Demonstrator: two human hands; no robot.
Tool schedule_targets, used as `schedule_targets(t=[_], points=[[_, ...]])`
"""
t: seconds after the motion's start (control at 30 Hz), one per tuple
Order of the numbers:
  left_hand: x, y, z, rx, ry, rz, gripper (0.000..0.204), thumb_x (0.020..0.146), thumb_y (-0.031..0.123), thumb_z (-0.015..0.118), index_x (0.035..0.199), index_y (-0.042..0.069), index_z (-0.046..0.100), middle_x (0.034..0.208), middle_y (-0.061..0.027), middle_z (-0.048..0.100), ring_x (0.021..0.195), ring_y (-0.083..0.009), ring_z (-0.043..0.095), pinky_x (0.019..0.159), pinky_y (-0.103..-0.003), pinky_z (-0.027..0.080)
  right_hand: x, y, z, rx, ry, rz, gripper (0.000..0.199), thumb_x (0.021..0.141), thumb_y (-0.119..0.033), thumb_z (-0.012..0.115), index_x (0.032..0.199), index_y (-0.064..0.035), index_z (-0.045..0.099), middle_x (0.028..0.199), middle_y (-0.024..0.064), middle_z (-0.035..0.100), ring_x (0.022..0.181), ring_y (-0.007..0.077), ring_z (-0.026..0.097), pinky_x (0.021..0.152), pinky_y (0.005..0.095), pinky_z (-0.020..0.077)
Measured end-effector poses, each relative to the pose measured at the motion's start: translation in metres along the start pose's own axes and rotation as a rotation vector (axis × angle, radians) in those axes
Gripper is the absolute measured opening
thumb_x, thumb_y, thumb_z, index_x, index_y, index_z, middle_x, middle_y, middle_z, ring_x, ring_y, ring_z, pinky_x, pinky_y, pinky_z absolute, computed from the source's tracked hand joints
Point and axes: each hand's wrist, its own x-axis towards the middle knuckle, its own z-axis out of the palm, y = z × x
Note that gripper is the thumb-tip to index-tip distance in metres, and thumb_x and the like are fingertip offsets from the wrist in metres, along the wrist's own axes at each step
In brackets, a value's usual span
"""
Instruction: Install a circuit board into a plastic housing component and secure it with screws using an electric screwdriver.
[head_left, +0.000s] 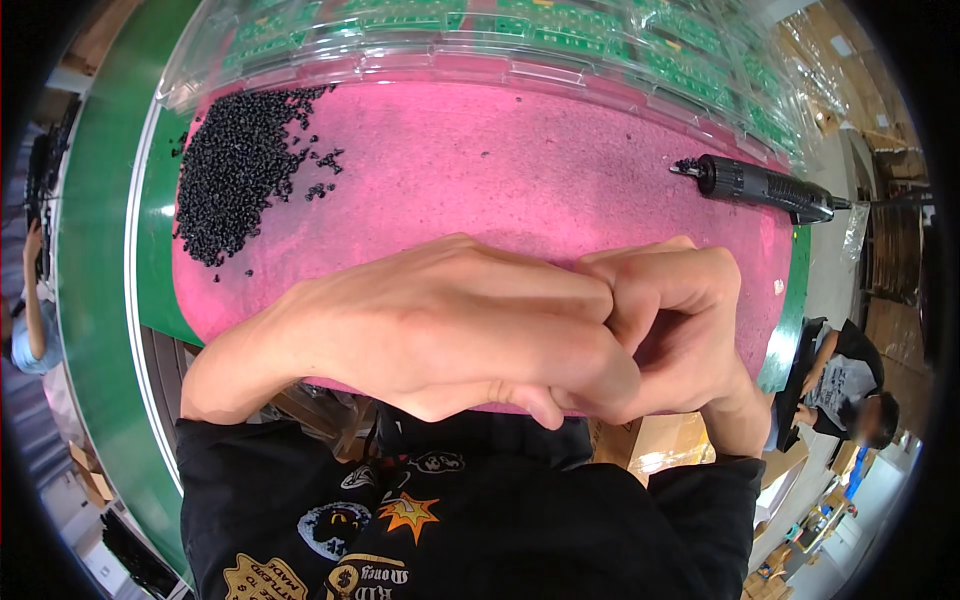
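Observation:
My left hand point(470, 325) and my right hand point(685, 300) meet over the near edge of a pink mat point(420, 160). Both have their fingers curled in, and the fingers of the two press against each other. Whatever may be between them is hidden by the knuckles. Beyond my left forearm, a heap of small black screws point(235, 175) spreads over the mat's left side. A black electric screwdriver point(760, 185) lies at the far right, its bit pointing left, apart from my right hand.
Clear plastic trays point(480, 65) holding several green circuit boards point(560, 25) stand along the mat's far edge. A green table surface point(95, 250) shows at the left. Cardboard boxes point(665, 440) sit below the near edge. Another person point(845, 385) is at the right, and another person's arm point(35, 300) shows far left.

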Motion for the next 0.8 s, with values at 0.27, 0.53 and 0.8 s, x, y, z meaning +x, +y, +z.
schedule_targets(t=[0.27, 0.53, 0.8], points=[[0.0, -0.002, 0.002, 0.003, 0.026, -0.027, 0.02, 0.072, -0.005, 0.071, 0.09, 0.003, 0.064, 0.062, -0.0045, 0.048, 0.051, -0.0188, 0.051, 0.043, -0.031, 0.042, -0.001, 0.0, 0.001, 0.036, 0.009, 0.018, 0.018, 0.066, 0.004, 0.077, 0.065, -0.0023, 0.06, 0.071, 0.006, 0.067, 0.069, 0.0105, 0.066, 0.062, 0.0214, 0.0486], [-0.001, -0.009, 0.0, -0.002, 0.013, 0.065, 0.005, 0.083, 0.002, 0.067, 0.086, 0.0, 0.064, 0.063, -0.0052, 0.052, 0.05, -0.0189, 0.051, 0.044, -0.031, 0.042, -0.003, 0.002, 0.0, 0.025, -0.012, 0.028, 0.018, 0.067, 0.003, 0.078, 0.067, -0.0027, 0.061, 0.072, 0.0051, 0.067, 0.067, 0.0095, 0.063, 0.059, 0.0211, 0.0452], [-0.003, -0.009, 0.0, -0.006, 0.004, 0.063, 0.014, 0.074, -0.002, 0.072, 0.085, -0.001, 0.064, 0.064, -0.0054, 0.05, 0.051, -0.0204, 0.052, 0.044, -0.033, 0.042, -0.003, 0.0, 0.002, 0.016, -0.016, 0.061, 0.018, 0.066, 0.003, 0.078, 0.066, -0.0028, 0.061, 0.07, 0.004, 0.066, 0.066, 0.0083, 0.062, 0.058, 0.0208, 0.0447]])
